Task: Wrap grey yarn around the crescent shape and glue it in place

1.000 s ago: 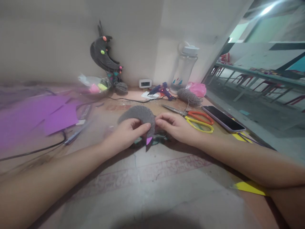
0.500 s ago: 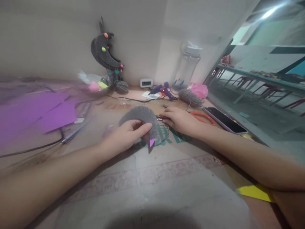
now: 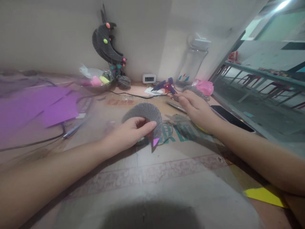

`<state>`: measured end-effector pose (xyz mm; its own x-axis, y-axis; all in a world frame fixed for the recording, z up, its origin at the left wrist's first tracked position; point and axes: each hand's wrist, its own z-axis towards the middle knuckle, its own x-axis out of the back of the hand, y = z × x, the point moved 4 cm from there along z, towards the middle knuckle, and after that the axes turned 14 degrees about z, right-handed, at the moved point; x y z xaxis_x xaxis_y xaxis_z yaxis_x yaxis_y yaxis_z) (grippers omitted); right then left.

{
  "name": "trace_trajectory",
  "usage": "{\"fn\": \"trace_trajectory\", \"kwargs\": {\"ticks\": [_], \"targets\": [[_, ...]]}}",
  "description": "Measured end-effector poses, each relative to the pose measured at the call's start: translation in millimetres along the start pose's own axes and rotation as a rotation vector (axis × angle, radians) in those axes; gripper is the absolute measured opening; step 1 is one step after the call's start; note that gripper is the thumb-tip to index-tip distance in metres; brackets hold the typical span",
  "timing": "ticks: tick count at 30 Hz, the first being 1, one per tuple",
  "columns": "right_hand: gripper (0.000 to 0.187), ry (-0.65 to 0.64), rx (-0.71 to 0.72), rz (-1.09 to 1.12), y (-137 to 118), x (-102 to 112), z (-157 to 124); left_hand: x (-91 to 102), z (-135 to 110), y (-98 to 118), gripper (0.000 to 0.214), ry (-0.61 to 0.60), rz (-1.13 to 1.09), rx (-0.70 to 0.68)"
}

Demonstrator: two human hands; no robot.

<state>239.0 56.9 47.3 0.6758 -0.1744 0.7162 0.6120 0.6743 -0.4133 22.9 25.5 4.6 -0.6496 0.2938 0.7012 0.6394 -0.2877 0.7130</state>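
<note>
My left hand (image 3: pixel 130 132) is closed on a grey yarn-wrapped crescent piece (image 3: pixel 143 111), thumb and fingers pinching its lower edge; a small pink tip (image 3: pixel 156 141) pokes out below. Off to the right, my right hand (image 3: pixel 197 109) hovers above the table with its fingers loosely bent and nothing visible in them. Its fingertips are close to the blue glue gun (image 3: pixel 164 85) and a grey yarn ball (image 3: pixel 199 92). A scissors blade (image 3: pixel 176 107) shows just left of that hand; the handles are hidden beneath it.
A phone (image 3: pixel 234 118) lies right of my right hand. A water bottle (image 3: pixel 193 62), small clock (image 3: pixel 149 78), pink bag (image 3: pixel 205 86), dark moon decoration (image 3: pixel 106 44) and a bowl (image 3: pixel 97 81) line the wall. Purple paper (image 3: pixel 59 111) and a black cable (image 3: pixel 35 144) are left; yellow paper (image 3: pixel 267 193) is near right.
My right hand let go of the grey piece, passed over the scissors and moved up and right toward the glue gun. My left hand kept holding the piece.
</note>
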Motion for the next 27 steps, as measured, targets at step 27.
{"fn": "trace_trajectory", "kwargs": {"ticks": [27], "targets": [[0.030,-0.206,0.389,-0.150,-52.4,-24.9,-40.8,-2.5,-0.6,-0.6,0.048,-0.052,0.066,0.023]]}}
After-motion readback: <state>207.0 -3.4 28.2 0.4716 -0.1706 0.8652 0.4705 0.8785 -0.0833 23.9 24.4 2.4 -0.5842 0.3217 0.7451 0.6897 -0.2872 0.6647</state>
